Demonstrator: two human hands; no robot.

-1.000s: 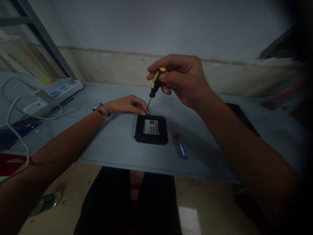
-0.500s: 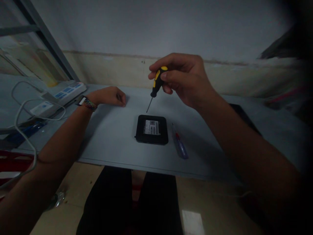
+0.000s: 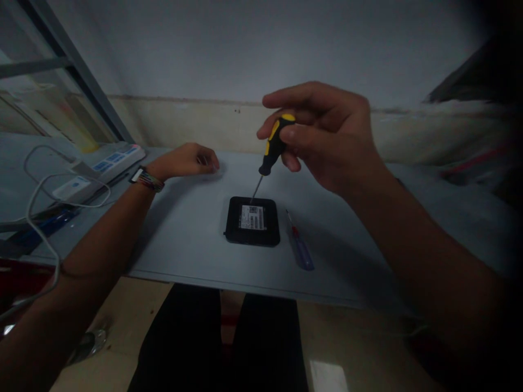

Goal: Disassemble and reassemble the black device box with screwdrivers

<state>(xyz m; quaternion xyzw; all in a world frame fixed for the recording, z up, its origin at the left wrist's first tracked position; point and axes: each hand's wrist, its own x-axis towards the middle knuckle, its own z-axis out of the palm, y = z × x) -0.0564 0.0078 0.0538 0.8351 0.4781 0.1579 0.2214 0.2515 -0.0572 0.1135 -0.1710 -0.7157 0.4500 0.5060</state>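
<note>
My right hand pinches a small black-and-yellow screwdriver, held upright with its tip just over the top edge of a black square device that bears a white barcode label. The device lies flat on the grey table. My left hand, with a coloured band at the wrist, rests on the table to the upper left of the device, fingers curled together; whether anything is in them is hidden. A second screwdriver with a blue handle lies just right of the device.
A white power strip with blue sockets and a looping white cable sit at the left. A metal shelf frame rises at the far left. A dark flat object lies behind my right arm. The table's front edge runs above my legs.
My left hand pulled away from the device's corner to the upper left and settled on the table. My right hand shifted a little right and lowered the screwdriver's tip toward the device.
</note>
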